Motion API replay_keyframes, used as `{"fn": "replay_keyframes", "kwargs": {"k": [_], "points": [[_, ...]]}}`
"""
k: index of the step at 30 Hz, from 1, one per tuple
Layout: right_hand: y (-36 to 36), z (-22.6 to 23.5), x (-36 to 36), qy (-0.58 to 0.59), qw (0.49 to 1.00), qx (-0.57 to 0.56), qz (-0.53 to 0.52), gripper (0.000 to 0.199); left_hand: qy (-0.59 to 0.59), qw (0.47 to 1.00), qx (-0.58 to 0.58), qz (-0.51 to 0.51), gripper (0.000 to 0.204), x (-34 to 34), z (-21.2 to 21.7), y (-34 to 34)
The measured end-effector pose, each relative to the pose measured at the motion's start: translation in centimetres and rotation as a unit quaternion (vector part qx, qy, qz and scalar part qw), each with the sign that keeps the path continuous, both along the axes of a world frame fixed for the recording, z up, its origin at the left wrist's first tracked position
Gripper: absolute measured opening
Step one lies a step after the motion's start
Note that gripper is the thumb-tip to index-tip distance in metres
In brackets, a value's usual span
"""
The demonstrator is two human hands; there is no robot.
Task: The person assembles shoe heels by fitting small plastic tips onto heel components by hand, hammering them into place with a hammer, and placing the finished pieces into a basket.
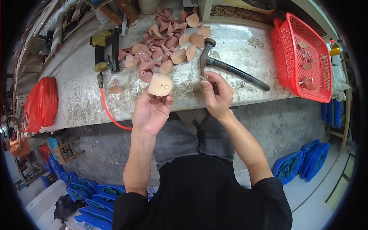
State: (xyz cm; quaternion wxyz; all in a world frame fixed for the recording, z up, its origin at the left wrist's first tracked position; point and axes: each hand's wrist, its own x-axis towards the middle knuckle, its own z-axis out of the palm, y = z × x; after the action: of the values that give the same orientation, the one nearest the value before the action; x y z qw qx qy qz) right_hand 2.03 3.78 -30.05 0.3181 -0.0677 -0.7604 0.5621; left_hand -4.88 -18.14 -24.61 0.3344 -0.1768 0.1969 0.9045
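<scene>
In the head view, a pale, wedge-shaped heel block is held up in the left hand, just above the near edge of the workbench. The fingers are curled about the block's lower side and the thumb is pressed on its right edge, so the flat face with a small hole is turned upward. The right hand is nearly closed, with thumb and forefinger pinched together on something small, perhaps a nail or pin; what it is cannot be told. It is held just beside the head of a dark hammer, which lies on the bench with its handle running toward the right edge.

The block is judged to be stiff, light and smooth, probably moulded plastic or wood. It is best gripped by its curved sides, with the flat face left free.

A heap of similar heel blocks is spread over the middle and far side of the bench. A yellow pneumatic nailer with an orange hose lies toward the left, and a red basket sits at the right edge.
</scene>
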Motion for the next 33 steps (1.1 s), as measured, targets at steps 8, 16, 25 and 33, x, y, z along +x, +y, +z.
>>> {"fn": "replay_keyframes", "kwargs": {"k": [8,16,25,33], "points": [[0.1,-0.3,0.0,0.01,1.0,0.013,0.004,0.022,0.132,0.976,-0.17,0.037,0.021,0.5,-0.1,1.8],[0.1,3.4,-1.0,-0.003,0.993,-0.095,0.073,0.02,0.611,0.492,-0.602,0.147,0.014,-0.2,-3.7,4.1],[0.6,7.0,-4.6,-0.101,0.943,0.16,0.273,0.024,0.61,0.506,-0.594,0.138,0.015,-0.6,-3.8,3.4],[0.5,6.6,-5.6,-0.065,0.923,0.24,0.293,0.024,0.607,0.512,-0.591,0.144,0.016,-0.6,-4.3,3.2]]}}
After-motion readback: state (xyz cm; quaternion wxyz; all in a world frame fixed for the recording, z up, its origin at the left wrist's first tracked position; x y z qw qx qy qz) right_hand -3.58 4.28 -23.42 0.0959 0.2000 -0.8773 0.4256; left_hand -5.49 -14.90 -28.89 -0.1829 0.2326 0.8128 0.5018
